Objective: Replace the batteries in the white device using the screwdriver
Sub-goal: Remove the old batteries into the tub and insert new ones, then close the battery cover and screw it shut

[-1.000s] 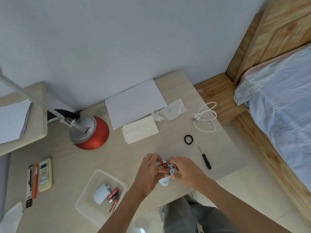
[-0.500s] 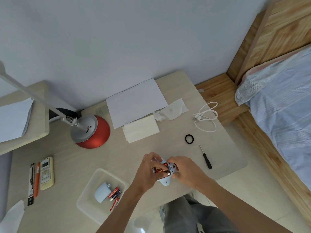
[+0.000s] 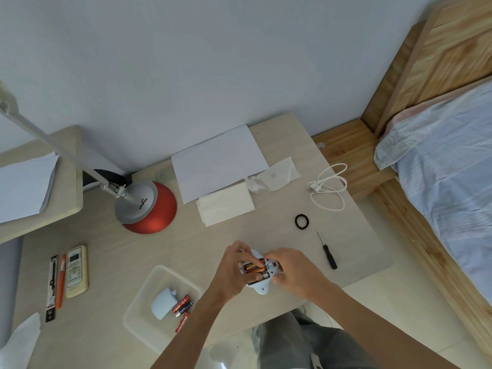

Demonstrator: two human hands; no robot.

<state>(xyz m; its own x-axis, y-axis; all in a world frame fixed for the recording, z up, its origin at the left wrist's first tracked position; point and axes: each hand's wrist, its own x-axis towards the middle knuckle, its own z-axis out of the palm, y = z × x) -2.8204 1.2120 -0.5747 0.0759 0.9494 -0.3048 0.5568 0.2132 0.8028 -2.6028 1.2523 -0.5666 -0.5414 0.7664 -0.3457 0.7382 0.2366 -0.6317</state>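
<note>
Left hand [image 3: 231, 270]: fingers [image 3: 239, 248] curled round the left side of the white device [image 3: 262, 286], holding it just above the surface [image 3: 239, 230].
Right hand [image 3: 295, 272]: fingers closed on the device's right end, fingertips meeting those of the left hand over the open compartment.
White device: between the two sets of fingers, back facing up, cover off, its rounded lower edge poking out below them.
Batteries [image 3: 253, 268]: orange-and-black cells lying side by side in the compartment, directly under the fingertips of both hands.
Screwdriver [image 3: 327, 252]: black-handled, lying untouched on the surface to the right of the right hand's fingers, apart from them, tip pointing away from the person.
Black ring [image 3: 302, 221]: on the surface beyond the right hand's fingers, near the screwdriver's tip.
Tray [image 3: 133, 322]: clear plastic, to the left of and nearer the person than the left hand's fingers; it holds a pale blue cover [image 3: 162, 306] and loose batteries [image 3: 182, 306] just beside it.
Farther off: a white cable [image 3: 330, 186] coiled beyond the ring; a red-based lamp [image 3: 151, 211] and a sheet of paper [image 3: 218, 161] well beyond the fingers; a remote control [image 3: 76, 270] far to the left.
</note>
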